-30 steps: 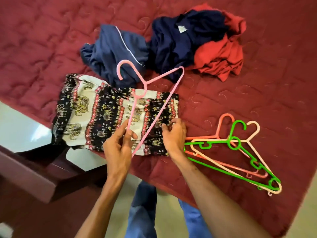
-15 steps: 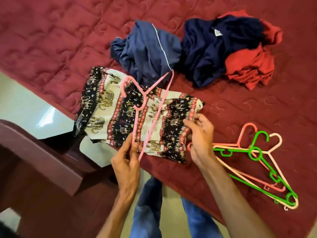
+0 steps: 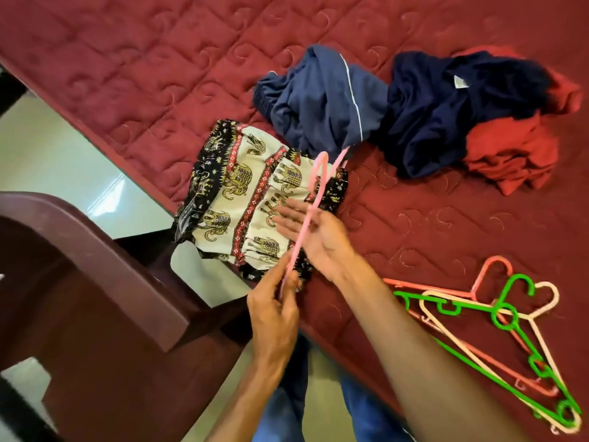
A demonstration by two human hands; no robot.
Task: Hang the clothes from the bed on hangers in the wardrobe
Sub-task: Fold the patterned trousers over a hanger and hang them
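Observation:
An elephant-print garment (image 3: 242, 193) in white, black and red lies folded at the near edge of the red quilted bed (image 3: 159, 74). My left hand (image 3: 274, 311) pinches the lower end of a pink hanger (image 3: 314, 199), which stands on edge above the garment. My right hand (image 3: 314, 232) lies with straight fingers over the garment's right part, just behind the hanger. Farther back lie blue pants with a white stripe (image 3: 322, 100), a navy garment (image 3: 446, 113) and a red garment (image 3: 516, 154).
A pile of spare hangers, green (image 3: 510, 317), cream and salmon, lies on the bed at the right. A dark maroon chair (image 3: 95, 298) stands at the lower left beside the bed. Pale floor tiles (image 3: 57, 161) show at the left.
The pink hanger has turned from lying flat to edge-on. My right hand let go of the garment's right edge and moved left, fingers now straight over the cloth. The camera swung left.

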